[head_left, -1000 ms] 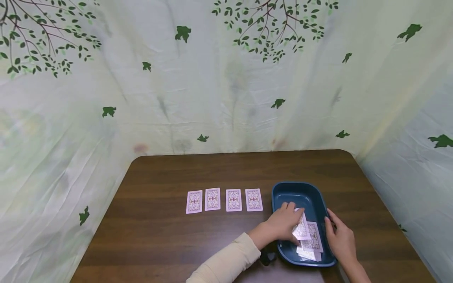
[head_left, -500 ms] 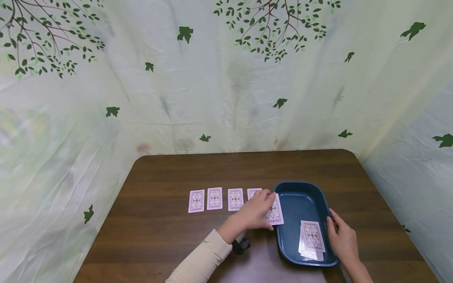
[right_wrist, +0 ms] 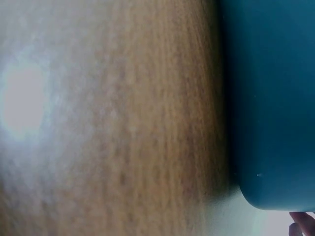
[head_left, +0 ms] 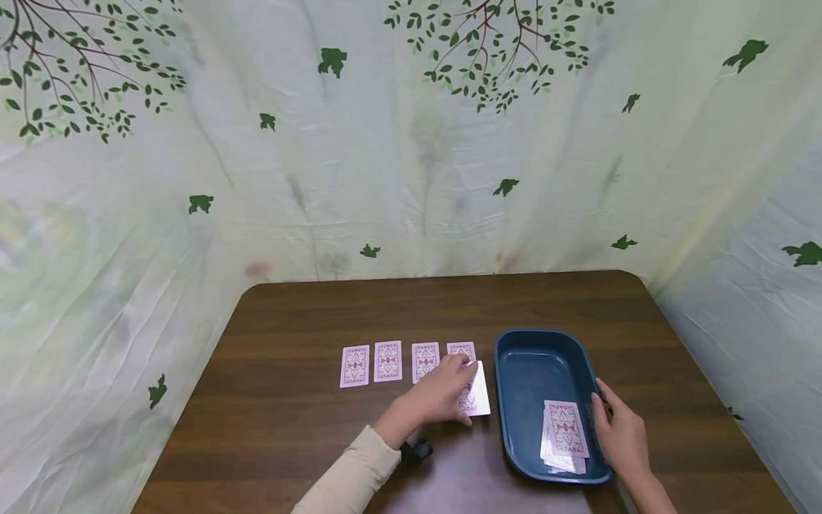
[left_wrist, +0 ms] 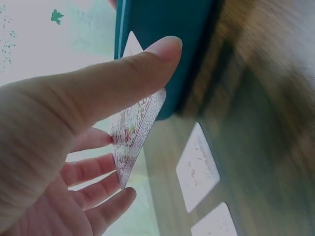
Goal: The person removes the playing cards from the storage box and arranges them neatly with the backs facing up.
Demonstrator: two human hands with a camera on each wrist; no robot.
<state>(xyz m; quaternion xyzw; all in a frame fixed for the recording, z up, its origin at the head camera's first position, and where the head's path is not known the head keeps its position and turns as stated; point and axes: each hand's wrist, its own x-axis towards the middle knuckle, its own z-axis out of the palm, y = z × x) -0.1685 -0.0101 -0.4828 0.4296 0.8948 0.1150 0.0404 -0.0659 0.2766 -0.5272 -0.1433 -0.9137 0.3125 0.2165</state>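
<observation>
In the head view my left hand (head_left: 433,392) pinches a playing card (head_left: 475,392) with a purple patterned back, just left of the blue tray (head_left: 528,467). In the left wrist view the thumb lies across one face of this playing card (left_wrist: 135,132), and fingertips meet its other side. Several matching cards lie face down in a row, among them the leftmost card (head_left: 354,366); the rightmost card (head_left: 459,348) is partly covered by the hand. Inside the tray a few overlapping cards (head_left: 565,432) lie near the front. My right hand (head_left: 621,432) holds the tray's right rim.
Everything stands on a brown wooden table (head_left: 308,314). Beyond its back edge hangs a pale curtain (head_left: 411,157) printed with leaves and birds. A dark device (head_left: 416,452) sits at the left wrist, below a cream sleeve (head_left: 349,471).
My left hand has lifted a card from the pile in the tray, carried it left over the rim and out above the table. The right hand has stayed at the tray.
</observation>
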